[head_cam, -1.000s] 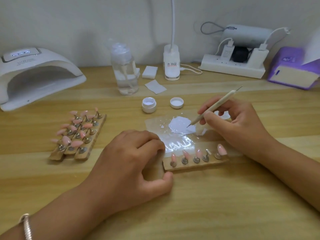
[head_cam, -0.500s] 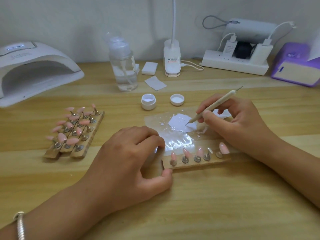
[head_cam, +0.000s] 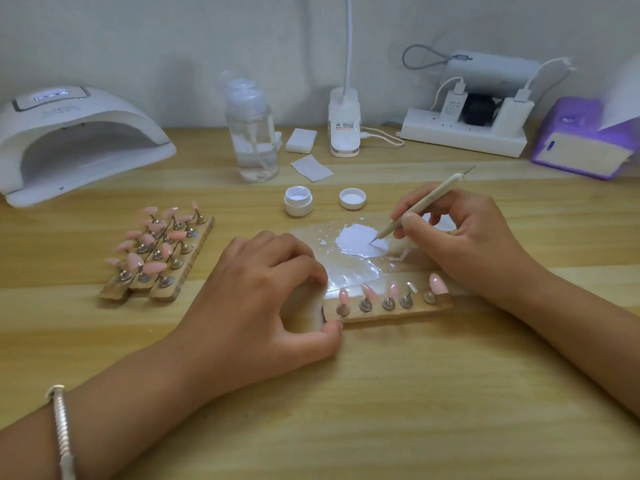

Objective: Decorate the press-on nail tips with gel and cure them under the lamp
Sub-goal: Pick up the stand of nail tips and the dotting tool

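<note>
The curing lamp [head_cam: 79,140] is sitting at the far left corner of the table [head_cam: 415,393]. Mid-table, the left hand [head_cam: 263,299] is gripping the wooden strip [head_cam: 398,315] of nail tips [head_cam: 438,284]. The right hand [head_cam: 464,237] is pinching a dotting tool [head_cam: 426,202], its tip touching white gel [head_cam: 356,242].

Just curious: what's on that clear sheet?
A white gel puddle with stray droplets; the tip of the tool touches it. The right hand hides the right edge of the sheet.

Matt wood-grain table [head_cam: 381,410], glossy white plastic lamp [head_cam: 79,133], shiny metal bracelet [head_cam: 62,431].
</note>
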A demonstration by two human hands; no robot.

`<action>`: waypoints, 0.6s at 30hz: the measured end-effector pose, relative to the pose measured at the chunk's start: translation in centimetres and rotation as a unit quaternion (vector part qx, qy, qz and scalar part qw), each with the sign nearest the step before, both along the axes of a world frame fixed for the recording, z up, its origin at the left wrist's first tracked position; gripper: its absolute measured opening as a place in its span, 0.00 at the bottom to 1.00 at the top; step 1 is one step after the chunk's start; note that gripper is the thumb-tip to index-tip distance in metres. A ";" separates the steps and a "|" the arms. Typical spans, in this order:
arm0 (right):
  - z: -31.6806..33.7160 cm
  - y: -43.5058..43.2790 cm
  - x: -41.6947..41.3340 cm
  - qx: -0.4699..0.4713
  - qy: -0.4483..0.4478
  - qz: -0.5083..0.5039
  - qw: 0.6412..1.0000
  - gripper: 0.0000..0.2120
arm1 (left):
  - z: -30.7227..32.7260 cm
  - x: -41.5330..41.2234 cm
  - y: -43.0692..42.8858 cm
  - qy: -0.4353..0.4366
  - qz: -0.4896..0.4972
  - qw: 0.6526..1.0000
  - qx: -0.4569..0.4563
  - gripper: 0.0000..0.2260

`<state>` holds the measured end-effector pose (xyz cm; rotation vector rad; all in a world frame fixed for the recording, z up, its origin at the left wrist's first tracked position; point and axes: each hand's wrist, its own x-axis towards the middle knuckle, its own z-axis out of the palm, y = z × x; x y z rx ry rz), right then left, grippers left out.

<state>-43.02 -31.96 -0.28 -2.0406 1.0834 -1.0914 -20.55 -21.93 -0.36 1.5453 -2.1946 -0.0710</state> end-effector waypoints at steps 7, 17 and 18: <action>0.2 0.3 -0.2 -0.016 -0.025 -0.015 0.999 0.05 | 0.4 -0.1 0.5 -0.024 -0.002 1.000 0.000 0.19; 0.0 -0.1 -0.1 0.014 -0.025 -0.002 1.000 0.06 | 0.3 0.0 0.5 -0.025 -0.001 1.000 -0.006 0.17; 0.0 -0.1 -0.1 0.016 -0.024 -0.001 1.000 0.07 | 0.3 0.1 0.5 -0.020 -0.002 1.000 -0.006 0.17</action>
